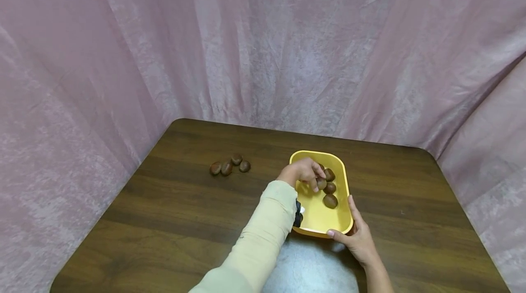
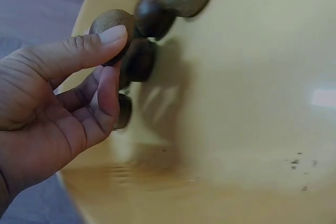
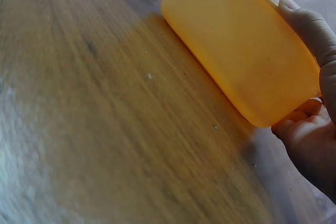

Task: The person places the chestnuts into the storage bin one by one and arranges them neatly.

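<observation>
A yellow plastic bin (image 1: 320,220) stands on the wooden table, with several brown chestnuts (image 1: 330,201) along its right side. My left hand (image 1: 306,172) reaches down into it. Between thumb and fingers that hand pinches one chestnut (image 2: 107,19), and the left wrist view shows other chestnuts (image 2: 153,17) just beyond it. My right hand (image 1: 359,240) holds the bin's near right corner, thumb at the rim and fingers along the outer side. In the right wrist view the outer wall of the bin (image 3: 231,51) hides the chestnuts inside.
Left of the bin, several chestnuts (image 1: 226,168) lie grouped on the table (image 1: 164,220). A pale shiny surface (image 1: 314,268) shows at the near edge, in front of the bin. Pink curtains (image 1: 287,46) hang behind and beside the table. Small dark specks (image 2: 295,162) dot the bin's inside.
</observation>
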The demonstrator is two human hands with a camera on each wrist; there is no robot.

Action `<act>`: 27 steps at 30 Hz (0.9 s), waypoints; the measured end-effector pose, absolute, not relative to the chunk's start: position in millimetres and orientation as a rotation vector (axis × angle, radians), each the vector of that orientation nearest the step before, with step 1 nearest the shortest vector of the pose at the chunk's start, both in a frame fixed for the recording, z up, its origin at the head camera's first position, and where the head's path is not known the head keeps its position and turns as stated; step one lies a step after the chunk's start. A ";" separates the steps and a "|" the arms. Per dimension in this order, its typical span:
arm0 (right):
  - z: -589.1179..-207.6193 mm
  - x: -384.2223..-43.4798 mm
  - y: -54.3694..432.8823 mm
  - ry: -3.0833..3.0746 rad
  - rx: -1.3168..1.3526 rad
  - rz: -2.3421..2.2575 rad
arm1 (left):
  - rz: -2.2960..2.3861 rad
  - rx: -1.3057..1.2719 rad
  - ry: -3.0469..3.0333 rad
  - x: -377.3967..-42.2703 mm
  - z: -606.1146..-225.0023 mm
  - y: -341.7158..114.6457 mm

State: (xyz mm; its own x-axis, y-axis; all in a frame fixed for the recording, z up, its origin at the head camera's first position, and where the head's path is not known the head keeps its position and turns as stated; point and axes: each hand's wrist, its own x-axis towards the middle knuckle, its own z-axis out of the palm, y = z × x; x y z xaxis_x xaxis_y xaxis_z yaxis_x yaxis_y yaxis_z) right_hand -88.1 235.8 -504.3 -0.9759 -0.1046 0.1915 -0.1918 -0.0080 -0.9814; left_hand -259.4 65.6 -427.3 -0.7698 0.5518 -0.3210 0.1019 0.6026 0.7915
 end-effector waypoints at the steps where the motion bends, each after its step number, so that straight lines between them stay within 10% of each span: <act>1: -504.5 -87.9 235.9 -2.165 0.322 2.166 | 1.066 0.512 2.281 -259.1 -429.2 66.3; 27: -503.1 -87.2 235.1 -2.182 0.315 2.153 | 1.078 0.377 2.244 -251.6 -430.1 63.9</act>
State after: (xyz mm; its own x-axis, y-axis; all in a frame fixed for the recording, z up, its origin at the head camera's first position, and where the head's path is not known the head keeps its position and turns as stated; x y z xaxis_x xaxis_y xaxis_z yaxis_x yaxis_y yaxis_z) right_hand -87.2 235.1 -503.1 -0.9774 -0.1027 0.1849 -0.1862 0.0037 -0.9825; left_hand -251.6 63.9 -430.1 -0.7711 0.4919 -0.4043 -0.0084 0.6271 0.7789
